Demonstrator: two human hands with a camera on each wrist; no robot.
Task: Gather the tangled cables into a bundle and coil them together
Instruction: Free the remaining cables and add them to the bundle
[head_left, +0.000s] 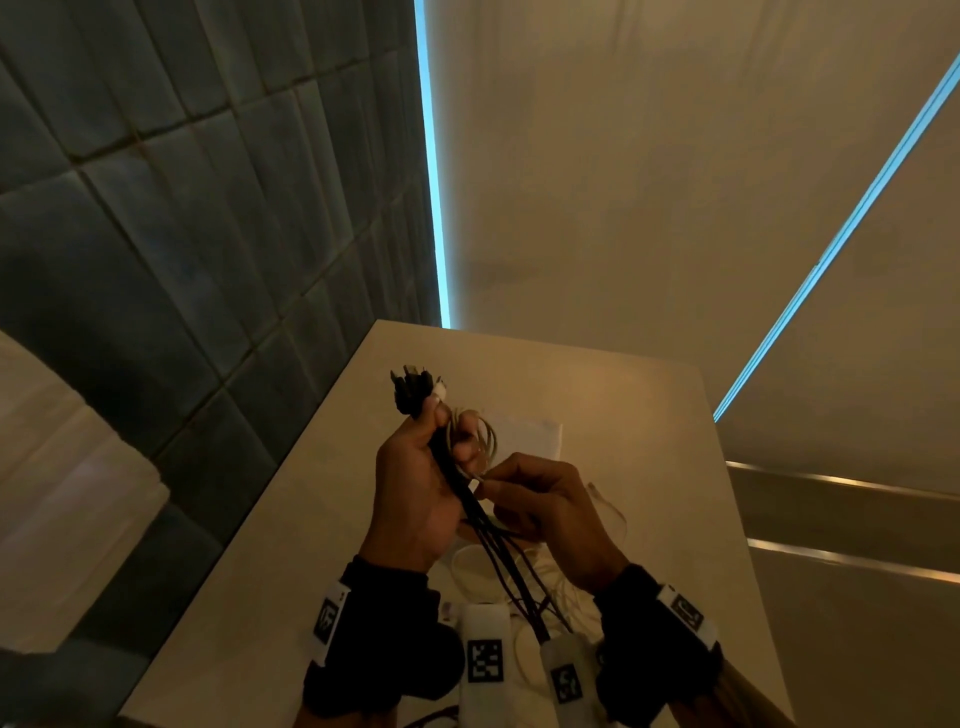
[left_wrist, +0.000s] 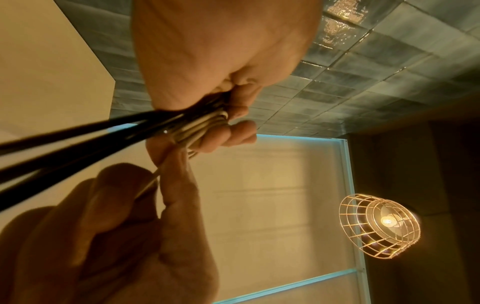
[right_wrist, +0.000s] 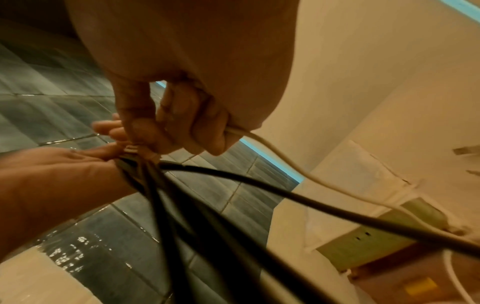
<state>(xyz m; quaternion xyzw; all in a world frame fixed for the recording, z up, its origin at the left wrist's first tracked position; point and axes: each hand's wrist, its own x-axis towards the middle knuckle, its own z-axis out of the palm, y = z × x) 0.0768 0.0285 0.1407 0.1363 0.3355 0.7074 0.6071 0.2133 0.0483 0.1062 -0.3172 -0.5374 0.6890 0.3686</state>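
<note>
Cable bundle (head_left: 441, 457): smooth black round cords plus thin cream cords, held upright above the pale matte table (head_left: 649, 415). Black plug ends (head_left: 410, 387) fan out at the top; loose cords trail down to the tabletop. Left hand (head_left: 415, 493) fist-wrapped tight around the bundle, cream loops (left_wrist: 205, 127) pressed under its fingers. Right hand (head_left: 550, 514) pinches a single cream cable (right_wrist: 280, 156), fingers curled. Beyond: glossy grey-green tiled wall (head_left: 182, 208); wire-cage lamp (left_wrist: 379, 226), lit.

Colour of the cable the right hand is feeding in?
White cable, clearest in the right wrist view.
</note>
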